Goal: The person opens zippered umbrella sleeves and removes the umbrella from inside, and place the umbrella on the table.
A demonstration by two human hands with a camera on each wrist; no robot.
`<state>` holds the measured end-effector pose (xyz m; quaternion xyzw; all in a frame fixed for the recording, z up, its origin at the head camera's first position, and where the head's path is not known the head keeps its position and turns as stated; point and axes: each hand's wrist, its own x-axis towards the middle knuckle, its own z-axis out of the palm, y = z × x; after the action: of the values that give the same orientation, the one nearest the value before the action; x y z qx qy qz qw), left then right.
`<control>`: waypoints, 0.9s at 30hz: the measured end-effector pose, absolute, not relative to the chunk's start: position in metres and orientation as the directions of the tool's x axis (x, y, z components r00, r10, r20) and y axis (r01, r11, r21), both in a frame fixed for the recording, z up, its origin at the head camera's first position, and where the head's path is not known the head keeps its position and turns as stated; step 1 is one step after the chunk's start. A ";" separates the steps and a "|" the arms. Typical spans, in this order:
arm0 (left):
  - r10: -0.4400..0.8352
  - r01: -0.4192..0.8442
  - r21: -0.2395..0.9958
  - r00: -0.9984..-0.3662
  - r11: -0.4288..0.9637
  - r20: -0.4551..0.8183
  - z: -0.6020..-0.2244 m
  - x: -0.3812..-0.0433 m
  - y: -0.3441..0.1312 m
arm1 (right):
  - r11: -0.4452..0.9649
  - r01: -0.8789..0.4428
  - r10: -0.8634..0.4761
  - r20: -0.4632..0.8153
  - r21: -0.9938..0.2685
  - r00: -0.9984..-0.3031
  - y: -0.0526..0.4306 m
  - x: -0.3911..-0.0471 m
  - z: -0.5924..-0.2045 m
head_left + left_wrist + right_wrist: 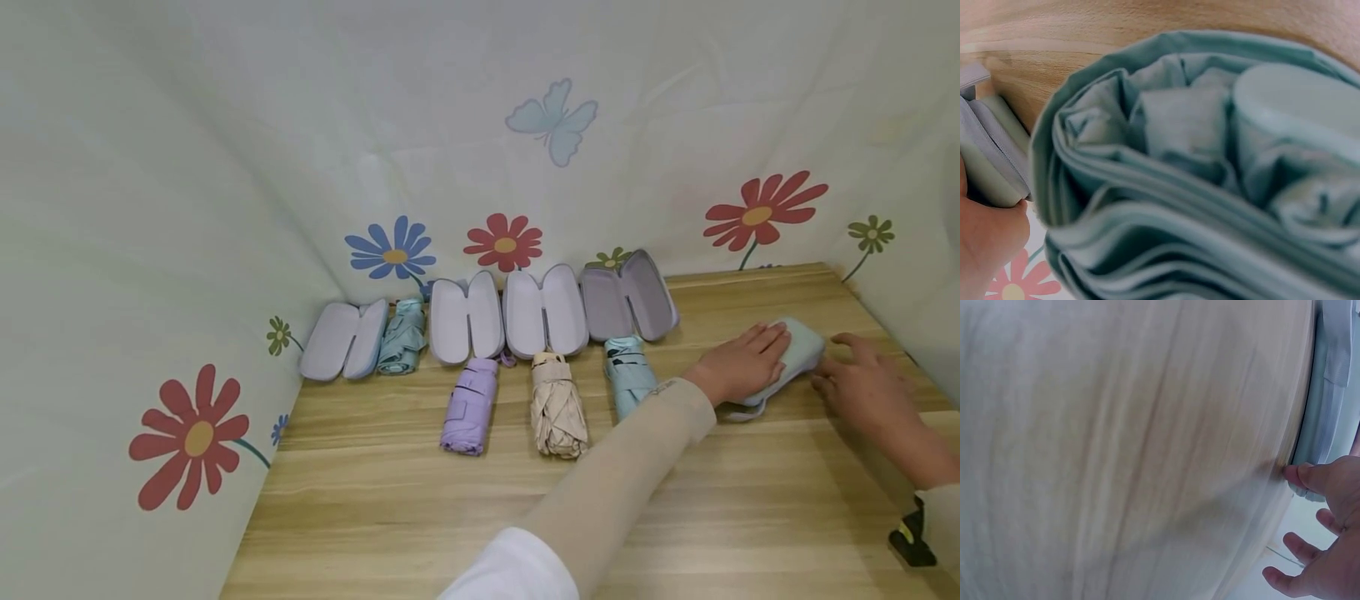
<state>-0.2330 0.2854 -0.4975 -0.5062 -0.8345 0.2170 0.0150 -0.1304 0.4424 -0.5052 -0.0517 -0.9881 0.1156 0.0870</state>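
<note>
A closed pale green zip case [802,342] lies on the right of the table, its loop strap [750,412] at the near end. My left hand [746,367] rests flat on top of it, fingers straight. At the far right end, my right hand [870,392] has thumb and index finger [1300,472] together at the zipper edge, other fingers spread; the small part between the tips is hidden. Near my left forearm lies a folded light blue umbrella [628,379], partly covered by the sleeve. In the left wrist view a folded umbrella [1179,131] fills most of the picture.
Along the back stand open cases: one at far left [330,342], two pale-lined ones [450,321] [525,312] and a greyer one [607,304]. Folded umbrellas lie by them: teal [403,337], purple [470,408], beige [557,408]. A flowered curtain [637,183] hangs behind the wooden table [375,517].
</note>
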 end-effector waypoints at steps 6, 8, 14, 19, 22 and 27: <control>0.853 0.833 -0.400 -0.484 0.382 -0.194 -0.498 -0.233 0.286 | 0.971 0.062 0.100 0.159 -0.229 -0.982 0.441 -0.129 -0.508; 0.852 0.832 -0.398 -0.487 0.386 -0.192 -0.497 -0.232 0.285 | 0.970 0.052 0.092 0.161 -0.237 -0.983 0.440 -0.128 -0.508; 0.856 0.836 -0.385 -0.483 0.390 -0.182 -0.494 -0.231 0.282 | 0.961 0.053 0.097 0.152 -0.271 -0.984 0.436 -0.124 -0.507; 0.857 0.833 -0.388 -0.485 0.393 -0.173 -0.494 -0.233 0.282 | 0.958 0.061 0.105 0.143 -0.281 -0.984 0.430 -0.123 -0.505; 0.853 0.834 -0.379 -0.491 0.401 -0.178 -0.495 -0.234 0.283 | 0.954 0.079 0.119 0.123 -0.290 -0.985 0.427 -0.123 -0.504; 0.852 0.839 -0.368 -0.488 0.400 -0.189 -0.495 -0.233 0.284 | 0.950 0.098 0.130 0.091 -0.296 -0.987 0.427 -0.122 -0.501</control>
<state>-0.2330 0.2842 -0.4951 -0.5055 -0.8365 0.2111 0.0147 -0.1216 0.4274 -0.5009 -0.0579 -0.9859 0.1471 0.0548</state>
